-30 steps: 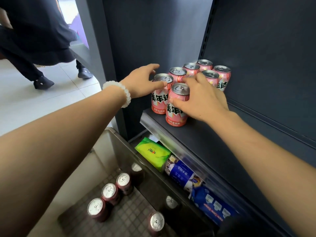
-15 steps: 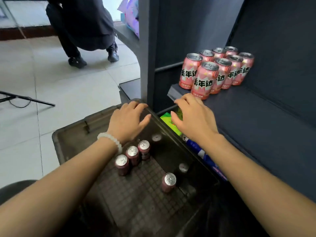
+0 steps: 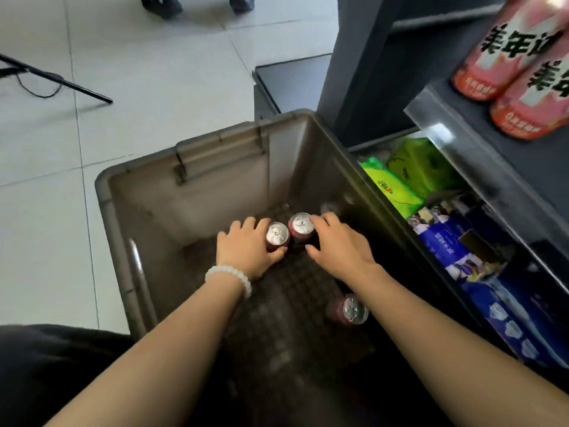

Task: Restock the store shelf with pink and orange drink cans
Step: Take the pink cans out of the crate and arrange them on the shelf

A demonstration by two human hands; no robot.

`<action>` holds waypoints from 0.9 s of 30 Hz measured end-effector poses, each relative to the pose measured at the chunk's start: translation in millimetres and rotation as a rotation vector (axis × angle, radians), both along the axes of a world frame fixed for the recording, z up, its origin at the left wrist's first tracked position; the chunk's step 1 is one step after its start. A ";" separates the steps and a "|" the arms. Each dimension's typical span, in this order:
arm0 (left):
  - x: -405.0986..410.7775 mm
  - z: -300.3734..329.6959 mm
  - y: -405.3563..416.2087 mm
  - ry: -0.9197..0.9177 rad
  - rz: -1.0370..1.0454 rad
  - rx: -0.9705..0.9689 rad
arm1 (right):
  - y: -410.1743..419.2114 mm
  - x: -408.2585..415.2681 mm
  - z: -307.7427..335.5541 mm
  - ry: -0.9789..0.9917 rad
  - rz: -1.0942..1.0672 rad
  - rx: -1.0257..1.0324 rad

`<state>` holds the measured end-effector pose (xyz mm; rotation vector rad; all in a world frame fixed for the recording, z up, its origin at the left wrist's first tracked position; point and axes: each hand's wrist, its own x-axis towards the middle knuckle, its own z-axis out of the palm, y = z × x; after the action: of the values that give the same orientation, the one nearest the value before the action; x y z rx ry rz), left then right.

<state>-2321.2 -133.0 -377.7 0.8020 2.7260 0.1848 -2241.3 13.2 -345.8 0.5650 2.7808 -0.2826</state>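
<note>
Inside the grey crate (image 3: 197, 167), on its gridded floor, your left hand (image 3: 246, 251) curls around one upright can (image 3: 277, 237), and your right hand (image 3: 338, 245) wraps a second can (image 3: 301, 226) touching the first. Behind your right wrist, a third can (image 3: 351, 309) stands apart. Right of both grips, the dark shelf (image 3: 462, 140) carries pink cans (image 3: 505, 47) at its front edge; green packets (image 3: 394, 183) and blue packs (image 3: 480, 266) lie on the level beneath. Left of the crate, pale floor tiles (image 3: 123, 87) extend away.
</note>
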 end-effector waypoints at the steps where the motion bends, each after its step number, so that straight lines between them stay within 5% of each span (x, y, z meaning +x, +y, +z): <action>1: -5.3 -12.9 6.7 -0.009 -0.003 -0.010 | 2.4 -9.4 -14.8 -0.015 -0.009 -0.004; 8: -33.1 -76.1 25.0 -0.069 -0.056 -0.084 | 22.2 -53.6 -89.3 -0.113 0.007 -0.020; 15: -34.9 -79.2 25.0 -0.032 -0.048 0.014 | 26.8 -51.5 -92.5 -0.025 -0.033 -0.033; 27: 13.6 42.8 8.5 -0.026 -0.186 0.054 | 16.2 29.7 20.1 -0.069 -0.024 -0.059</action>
<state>-2307.6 -124.4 -334.9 1.0537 2.6136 0.2270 -2211.6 29.4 -325.7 0.5827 2.6912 -0.3430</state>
